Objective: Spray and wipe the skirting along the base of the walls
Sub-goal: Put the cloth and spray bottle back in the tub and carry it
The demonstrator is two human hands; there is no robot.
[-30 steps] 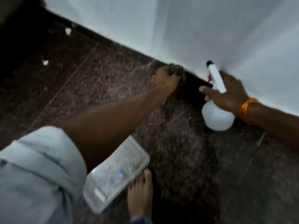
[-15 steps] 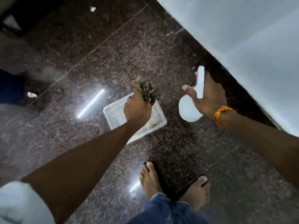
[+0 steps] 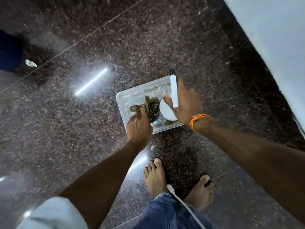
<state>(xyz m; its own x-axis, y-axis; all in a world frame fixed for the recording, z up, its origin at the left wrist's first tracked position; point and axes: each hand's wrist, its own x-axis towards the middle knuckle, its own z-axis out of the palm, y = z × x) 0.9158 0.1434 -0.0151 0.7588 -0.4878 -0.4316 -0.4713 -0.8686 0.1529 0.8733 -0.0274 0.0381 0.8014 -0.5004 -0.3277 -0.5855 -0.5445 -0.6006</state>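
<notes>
My left hand grips a crumpled olive patterned cloth and holds it over a clear plastic tub on the floor. My right hand holds a white spray bottle by its neck, nozzle pointing away from me, its round body over the tub's right half. The dark granite skirting runs diagonally along the base of the pale wall at the right, well away from both hands.
Polished dark granite floor with tile joints and bright reflections of ceiling lights. My bare feet stand just behind the tub. A white cable hangs by my jeans. A scrap of white paper lies at far left.
Both hands have come away from the skirting and moved over the tub. The cloth and the bottle now hang above its inside, and my view has tilted down to the floor.
</notes>
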